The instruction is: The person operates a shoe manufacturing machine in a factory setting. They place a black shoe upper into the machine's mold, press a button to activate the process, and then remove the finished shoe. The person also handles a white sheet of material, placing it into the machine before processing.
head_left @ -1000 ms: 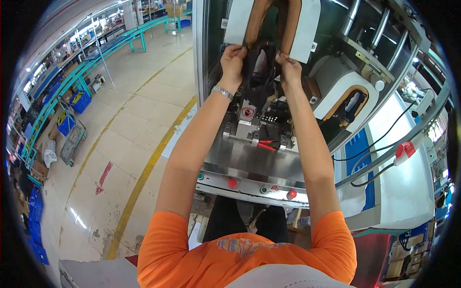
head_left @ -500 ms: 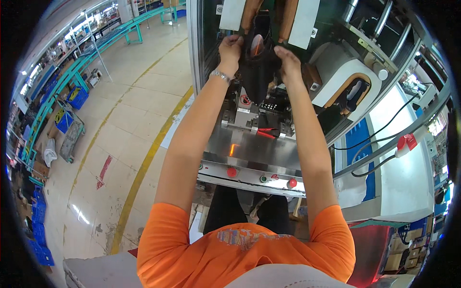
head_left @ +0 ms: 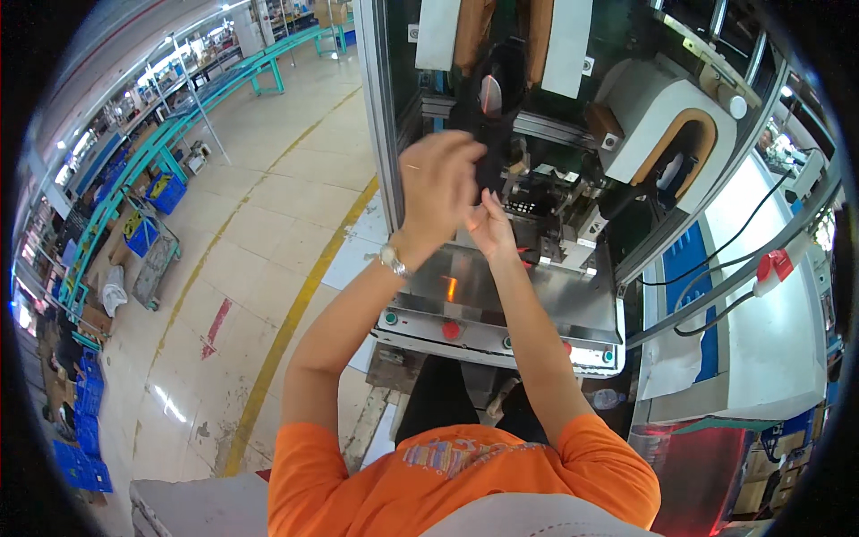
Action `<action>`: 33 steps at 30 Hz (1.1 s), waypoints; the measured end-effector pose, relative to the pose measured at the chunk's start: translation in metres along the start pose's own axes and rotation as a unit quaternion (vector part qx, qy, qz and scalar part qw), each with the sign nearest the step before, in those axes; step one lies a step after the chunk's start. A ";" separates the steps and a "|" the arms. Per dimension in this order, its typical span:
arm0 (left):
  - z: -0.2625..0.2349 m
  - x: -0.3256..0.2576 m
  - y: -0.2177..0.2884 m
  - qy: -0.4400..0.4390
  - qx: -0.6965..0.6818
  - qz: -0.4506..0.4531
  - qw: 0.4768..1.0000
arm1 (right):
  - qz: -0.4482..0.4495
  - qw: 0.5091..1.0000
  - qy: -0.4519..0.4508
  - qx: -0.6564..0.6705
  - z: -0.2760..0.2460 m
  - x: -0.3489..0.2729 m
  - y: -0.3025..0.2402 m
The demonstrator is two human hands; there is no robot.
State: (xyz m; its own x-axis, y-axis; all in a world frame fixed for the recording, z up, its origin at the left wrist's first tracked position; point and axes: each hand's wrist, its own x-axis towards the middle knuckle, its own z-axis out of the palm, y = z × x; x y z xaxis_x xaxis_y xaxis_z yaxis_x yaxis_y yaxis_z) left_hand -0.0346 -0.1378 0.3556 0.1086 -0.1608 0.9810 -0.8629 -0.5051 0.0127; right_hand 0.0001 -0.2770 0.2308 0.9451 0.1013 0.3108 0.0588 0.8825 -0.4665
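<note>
Upper garment: bright orange T-shirt (head_left: 465, 488), short sleeves (head_left: 309, 461) ending above the elbows, multicoloured print (head_left: 443, 455) across the chest. Lower garment: black trousers (head_left: 437, 394). Left side: silver-coloured wristwatch (head_left: 392, 260), rounded pale face, metal band. A thin gold-toned, ring-like line marks the blurred left hand (head_left: 438, 188). Headwear: pale grey brim (head_left: 537, 515), curved, dashed line along it.

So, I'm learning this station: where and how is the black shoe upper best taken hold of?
Probably by the two side edges of its opening, pinched from left and right, coming from the wearer's side. The black shoe upper shows its opening toward the camera, giving a rim to pinch, while brown pads flank its top end in this view.
</note>
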 end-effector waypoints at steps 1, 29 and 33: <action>-0.012 0.015 0.014 -0.030 -0.028 0.071 0.997 | -0.022 1.000 0.011 -0.001 0.002 0.000 0.007; 0.002 0.000 0.028 -0.265 0.151 -0.112 0.946 | -0.036 0.985 0.166 0.016 -0.073 0.064 0.014; 0.003 -0.002 0.025 -0.257 0.142 -0.111 0.949 | -0.056 0.990 0.133 -0.008 -0.073 0.064 0.021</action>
State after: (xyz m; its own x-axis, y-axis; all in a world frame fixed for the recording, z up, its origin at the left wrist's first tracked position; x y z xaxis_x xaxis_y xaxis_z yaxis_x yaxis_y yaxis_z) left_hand -0.0549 -0.1530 0.3530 0.5624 -0.3792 0.7348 -0.6309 -0.7712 0.0850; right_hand 0.0857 -0.2855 0.1809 0.9833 -0.1229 0.1341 0.1713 0.8736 -0.4555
